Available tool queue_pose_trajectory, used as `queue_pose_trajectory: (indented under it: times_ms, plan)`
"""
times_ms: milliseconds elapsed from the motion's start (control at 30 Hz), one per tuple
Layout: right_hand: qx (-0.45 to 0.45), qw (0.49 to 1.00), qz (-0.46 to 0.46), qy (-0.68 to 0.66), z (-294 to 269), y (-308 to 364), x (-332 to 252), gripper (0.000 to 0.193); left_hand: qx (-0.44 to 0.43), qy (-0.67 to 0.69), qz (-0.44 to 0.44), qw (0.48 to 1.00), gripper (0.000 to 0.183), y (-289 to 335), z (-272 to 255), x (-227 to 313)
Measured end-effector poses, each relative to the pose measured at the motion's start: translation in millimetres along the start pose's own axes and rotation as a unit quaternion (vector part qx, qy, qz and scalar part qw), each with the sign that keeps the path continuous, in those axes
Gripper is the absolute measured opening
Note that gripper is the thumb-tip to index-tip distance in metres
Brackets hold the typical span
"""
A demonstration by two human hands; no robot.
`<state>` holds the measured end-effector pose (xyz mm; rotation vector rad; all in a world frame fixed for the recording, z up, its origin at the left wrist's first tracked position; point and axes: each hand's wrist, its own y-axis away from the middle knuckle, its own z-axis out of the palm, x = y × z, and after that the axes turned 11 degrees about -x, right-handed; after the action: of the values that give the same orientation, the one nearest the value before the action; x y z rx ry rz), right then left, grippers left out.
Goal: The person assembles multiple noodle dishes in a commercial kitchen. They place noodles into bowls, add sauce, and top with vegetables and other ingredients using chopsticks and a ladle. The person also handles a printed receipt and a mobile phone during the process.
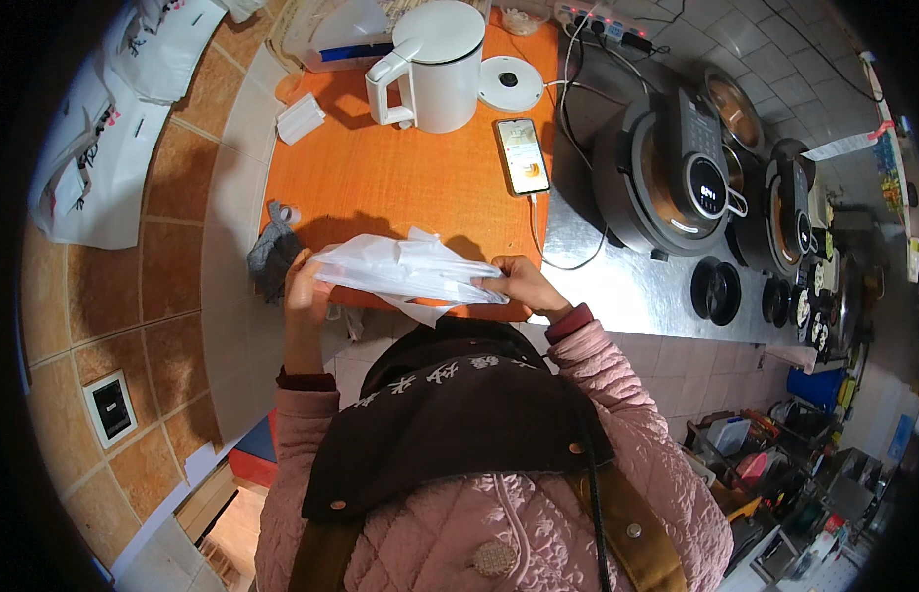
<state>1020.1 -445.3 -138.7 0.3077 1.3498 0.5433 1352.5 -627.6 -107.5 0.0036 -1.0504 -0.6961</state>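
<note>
A bundle of white plastic bags (405, 268) is stretched between my two hands, just above the near edge of the orange table (381, 178). My left hand (304, 286) grips its left end, with the thumb on top and the other fingers partly hidden. At the right end, my right hand (527, 286) pinches the plastic, its fingertips partly covered by the folds. A loose flap of plastic hangs down toward my dark apron (450, 414). Beside my left hand, a grey cloth (273, 252) lies at the table's left edge.
Farther back on the table stand a white electric kettle (445, 79), its round base (511, 83) and a charging phone (523, 156). Two grey cookers (657, 178) and a small black bowl (716, 291) occupy the steel counter (627, 286) at right. A tiled wall (168, 266) borders the left.
</note>
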Motion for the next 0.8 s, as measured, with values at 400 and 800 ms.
queue_pose_trajectory:
  times_ms: [400, 800]
  plan:
    - [0.142, 0.842, -0.286, 0.434, 56.9, -4.5, -64.0, 0.059, -0.159, -0.553, 0.099, 0.812, 0.041, 25.2, 129.5, -16.0]
    - [0.231, 0.836, -0.083, 0.491, 12.3, -6.8, -49.7, 0.045, -0.067, -0.057, -0.026, 0.996, 0.039, -3.2, 13.3, 25.8]
